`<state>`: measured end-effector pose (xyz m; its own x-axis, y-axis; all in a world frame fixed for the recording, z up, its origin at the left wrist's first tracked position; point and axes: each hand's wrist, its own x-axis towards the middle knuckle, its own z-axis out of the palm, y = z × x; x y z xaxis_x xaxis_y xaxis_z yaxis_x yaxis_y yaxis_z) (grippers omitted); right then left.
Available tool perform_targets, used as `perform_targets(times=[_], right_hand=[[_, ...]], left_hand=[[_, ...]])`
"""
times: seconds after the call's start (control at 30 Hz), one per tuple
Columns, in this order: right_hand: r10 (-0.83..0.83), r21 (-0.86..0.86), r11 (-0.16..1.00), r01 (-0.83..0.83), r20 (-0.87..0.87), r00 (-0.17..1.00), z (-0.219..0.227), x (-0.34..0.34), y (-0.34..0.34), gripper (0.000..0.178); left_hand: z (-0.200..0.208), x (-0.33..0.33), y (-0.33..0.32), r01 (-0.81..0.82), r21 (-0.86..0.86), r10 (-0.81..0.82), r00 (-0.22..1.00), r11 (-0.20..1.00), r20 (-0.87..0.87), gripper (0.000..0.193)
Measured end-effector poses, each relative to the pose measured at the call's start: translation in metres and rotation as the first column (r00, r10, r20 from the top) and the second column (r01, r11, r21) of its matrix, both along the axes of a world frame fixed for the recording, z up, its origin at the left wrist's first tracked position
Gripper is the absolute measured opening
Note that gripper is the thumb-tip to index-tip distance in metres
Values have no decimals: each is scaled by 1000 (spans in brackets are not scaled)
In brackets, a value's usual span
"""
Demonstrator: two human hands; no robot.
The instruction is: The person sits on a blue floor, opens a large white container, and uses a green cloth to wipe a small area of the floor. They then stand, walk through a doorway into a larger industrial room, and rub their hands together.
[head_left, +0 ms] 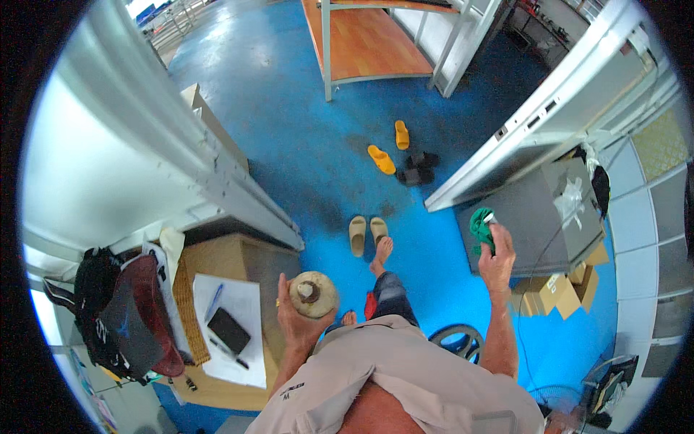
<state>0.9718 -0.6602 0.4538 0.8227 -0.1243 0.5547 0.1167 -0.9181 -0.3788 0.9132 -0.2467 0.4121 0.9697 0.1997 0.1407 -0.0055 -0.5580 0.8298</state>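
My left hand [298, 322] is closed around the side of a round, cream-coloured object [323, 288] with a short brownish knob at its middle; its exact kind does not show. Out to the right, my right hand [497, 259] is raised, fingers closed on a green bundle [481, 228] that looks like cloth or coiled cord. A small pale, shiny piece [490, 218] sticks out at the fingertips. My bare foot [384, 250] is at the heel of a tan slide sandal [379, 228], its mate [357, 236] beside it.
A doorway with a white door [538, 123] opens onto blue floor [282, 94]. Yellow slides [382, 159] and black ones [416, 176] lie beyond. At left, a table carries paper, a black phone [229, 330], pens and caps [148, 315]. A grey cabinet [528, 217] and cartons [558, 293] stand right.
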Motion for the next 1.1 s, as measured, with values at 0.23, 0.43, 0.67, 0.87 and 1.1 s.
perform_targets(times=[0.23, 0.43, 0.67, 0.87, 1.1], right_hand=[[122, -172, 981, -89, 193, 974, 63, 193, -81, 42], [104, -433, 902, 2, 222, 969, 104, 300, -155, 44], [-19, -650, 755, 84, 107, 994, 131, 378, -190, 46], [-313, -673, 685, 279, 74, 947, 131, 418, -226, 46], [-541, -745, 497, 444, 133, 830, 119, 422, -239, 43]], left_hand=[[-10, 147, -34, -155, 45, 158, 985, 987, -63, 123], [21, 295, -65, -215, 129, 208, 976, 968, 67, 115], [11, 454, -77, -224, 168, 227, 974, 960, 1, 114], [-15, 608, -80, 20, 130, -9, 996, 991, -88, 115], [-15, 755, -72, 380, 178, -378, 925, 908, -45, 117]])
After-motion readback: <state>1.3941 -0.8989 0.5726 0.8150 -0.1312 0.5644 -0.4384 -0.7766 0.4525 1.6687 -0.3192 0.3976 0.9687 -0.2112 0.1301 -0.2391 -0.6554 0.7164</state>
